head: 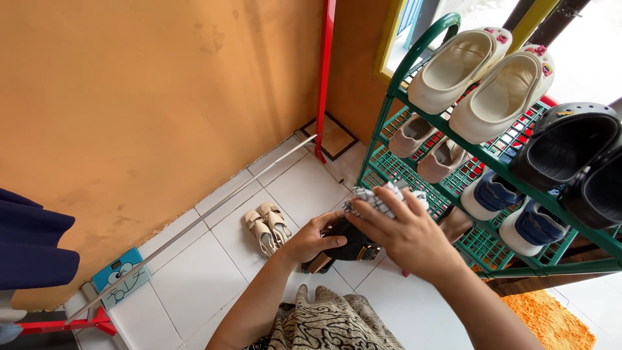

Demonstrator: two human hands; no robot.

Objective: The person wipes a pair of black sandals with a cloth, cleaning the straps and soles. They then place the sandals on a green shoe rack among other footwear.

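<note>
Left hand: the left hand point(315, 238) is grasping a dark brown leather sandal with a tan sole and metal buckle point(346, 246), fingers curling over its upper and thumb lying along the near side.
Right hand: the right hand point(405, 233) is pressing a crumpled black-and-white checked cloth point(379, 199) against the sandal, fingers spreading and bending over the cloth.
Sandal: it is hanging above the white floor tiles point(214, 272), at the centre of view, between both hands.
Rack: a green metal-mesh shoe rack point(492, 159) is standing at 2 o'clock from the hands, just beside them.
Top shelf: cream rubber clogs point(483, 81) and black rubber clogs point(576, 155) are sitting there.
Lower shelves: beige slip-on shoes point(427, 146) and white-and-blue sneakers point(512, 214) are resting there.
Floor: small cream strappy sandals point(267, 228) are lying at 9 o'clock from the hands, near them.
Wall: the orange plaster wall point(155, 97) is rising at 10 o'clock.
</note>
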